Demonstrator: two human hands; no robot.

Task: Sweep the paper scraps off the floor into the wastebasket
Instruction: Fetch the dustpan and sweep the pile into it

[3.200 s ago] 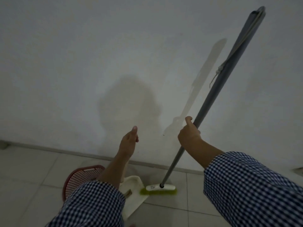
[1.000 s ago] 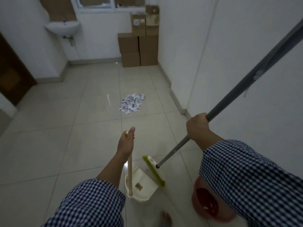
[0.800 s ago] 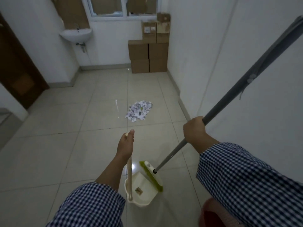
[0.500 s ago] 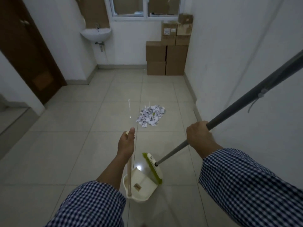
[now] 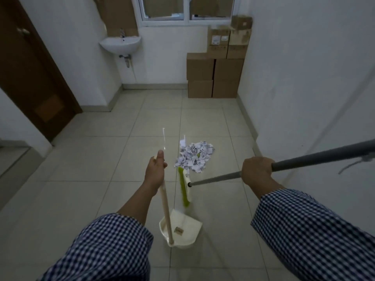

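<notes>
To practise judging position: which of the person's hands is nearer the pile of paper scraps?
Left. The left hand, gripping the dustpan handle, sits just left of the paper scraps; the right hand, gripping the broom handle, is farther off to their right.

One broom [image 5: 185, 187], one dustpan [image 5: 186, 226], one paper-scrap pile [image 5: 194, 157].

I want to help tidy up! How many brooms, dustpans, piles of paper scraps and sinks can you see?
broom: 1
dustpan: 1
pile of paper scraps: 1
sink: 1
Total: 4
</notes>
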